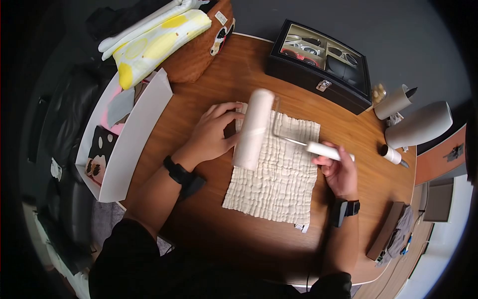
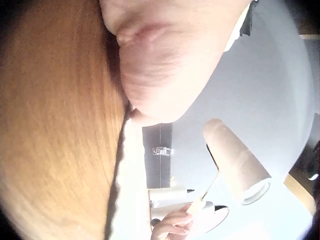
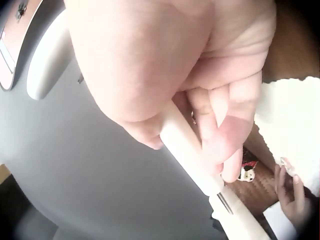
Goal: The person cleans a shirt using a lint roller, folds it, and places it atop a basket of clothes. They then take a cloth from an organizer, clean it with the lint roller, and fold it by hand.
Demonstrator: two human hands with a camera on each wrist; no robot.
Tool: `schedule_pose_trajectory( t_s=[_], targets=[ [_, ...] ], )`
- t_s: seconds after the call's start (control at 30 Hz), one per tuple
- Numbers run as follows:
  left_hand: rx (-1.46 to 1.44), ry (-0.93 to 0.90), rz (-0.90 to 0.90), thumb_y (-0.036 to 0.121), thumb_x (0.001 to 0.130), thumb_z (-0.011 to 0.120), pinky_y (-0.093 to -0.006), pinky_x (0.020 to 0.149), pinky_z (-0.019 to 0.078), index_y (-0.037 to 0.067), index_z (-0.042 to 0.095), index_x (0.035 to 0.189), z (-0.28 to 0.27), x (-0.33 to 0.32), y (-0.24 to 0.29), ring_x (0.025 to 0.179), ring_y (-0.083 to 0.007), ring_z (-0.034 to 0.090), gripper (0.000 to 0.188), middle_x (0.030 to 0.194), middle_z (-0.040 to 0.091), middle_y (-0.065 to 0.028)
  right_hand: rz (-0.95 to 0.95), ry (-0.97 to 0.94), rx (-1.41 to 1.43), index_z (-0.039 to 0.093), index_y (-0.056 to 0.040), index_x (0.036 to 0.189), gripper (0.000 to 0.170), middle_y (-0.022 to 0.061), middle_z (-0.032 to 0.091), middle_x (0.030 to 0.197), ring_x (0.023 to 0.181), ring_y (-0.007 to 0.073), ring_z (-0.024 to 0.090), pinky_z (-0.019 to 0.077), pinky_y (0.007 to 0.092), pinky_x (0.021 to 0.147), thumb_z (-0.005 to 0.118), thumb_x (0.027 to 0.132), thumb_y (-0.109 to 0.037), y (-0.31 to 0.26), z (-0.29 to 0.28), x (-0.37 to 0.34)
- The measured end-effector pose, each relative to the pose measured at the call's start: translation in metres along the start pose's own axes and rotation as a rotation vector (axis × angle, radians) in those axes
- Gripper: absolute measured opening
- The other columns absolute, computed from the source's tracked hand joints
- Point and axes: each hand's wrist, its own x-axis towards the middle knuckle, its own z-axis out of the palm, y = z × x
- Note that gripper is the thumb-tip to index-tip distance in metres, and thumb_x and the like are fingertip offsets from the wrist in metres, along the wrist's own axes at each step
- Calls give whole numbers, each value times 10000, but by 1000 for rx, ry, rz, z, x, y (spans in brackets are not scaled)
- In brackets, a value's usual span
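Observation:
A cream crinkled cloth [image 1: 279,184] lies flat on the wooden table. Above it my right hand [image 1: 341,172] grips the white handle [image 1: 323,150] of a lint roller, whose white roll [image 1: 255,129] is raised over the cloth's left part. In the right wrist view the fingers and thumb of my right hand [image 3: 200,90] curl round the handle [image 3: 185,150]. My left hand [image 1: 214,132] rests at the cloth's upper left corner, fingertips on its edge. The left wrist view shows the roll [image 2: 237,162] in the air, clear of the cloth [image 2: 131,185].
Behind the cloth stands a black glasses case [image 1: 318,65]. A white box [image 1: 134,134] with folded fabrics and a brown plush basket [image 1: 194,60] are at the left. On the right are a white vase [image 1: 420,124], a small roller [image 1: 392,154] and a brown box [image 1: 388,231].

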Motion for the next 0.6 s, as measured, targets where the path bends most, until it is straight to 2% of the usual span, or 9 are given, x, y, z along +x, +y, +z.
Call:
schedule_pose_trajectory(
  t_s=[0.1,0.37,0.47,0.53,0.57,0.6],
  targets=[
    [5,5,-16,129,859,764,-423,1119,417,78,679,1217,1,0,0,1325,-308,519,372,1437,570,-67,15,0,-141,597,132,1259,468,226,769,961,893,305,781,555,234,606,455,1113,-289,-3,8,4],
    [3,15,4,184,874,787,-427,1117,415,94,683,1219,-1,-2,2,1325,-296,521,371,1434,569,-65,-59,51,-162,615,131,1233,511,199,762,889,805,290,766,545,246,616,464,1100,-339,-4,-17,3],
    [1,16,-8,194,874,790,-430,1115,416,103,685,1220,0,-3,1,1324,-298,521,372,1436,567,-65,-62,50,-88,617,122,1237,525,208,759,892,818,296,762,538,254,627,464,1098,-361,-2,-16,2],
    [0,14,-15,192,871,790,-431,1113,418,106,685,1220,1,-2,-1,1321,-301,522,375,1438,565,-64,-112,37,115,618,111,1244,531,220,758,914,844,300,760,533,259,639,462,1098,-375,1,-11,0],
    [1,24,-3,187,864,791,-431,1112,419,106,683,1220,2,-2,-1,1318,-304,521,381,1439,563,-63,-107,37,114,618,111,1244,531,220,758,914,844,300,760,533,259,639,462,1098,-375,2,-11,0],
    [0,35,9,183,857,792,-431,1111,420,106,680,1219,3,-3,-2,1315,-307,521,387,1440,561,-62,-122,-34,148,615,108,1253,519,224,758,937,857,298,761,537,259,649,463,1100,-364,3,-13,1]
  ],
)
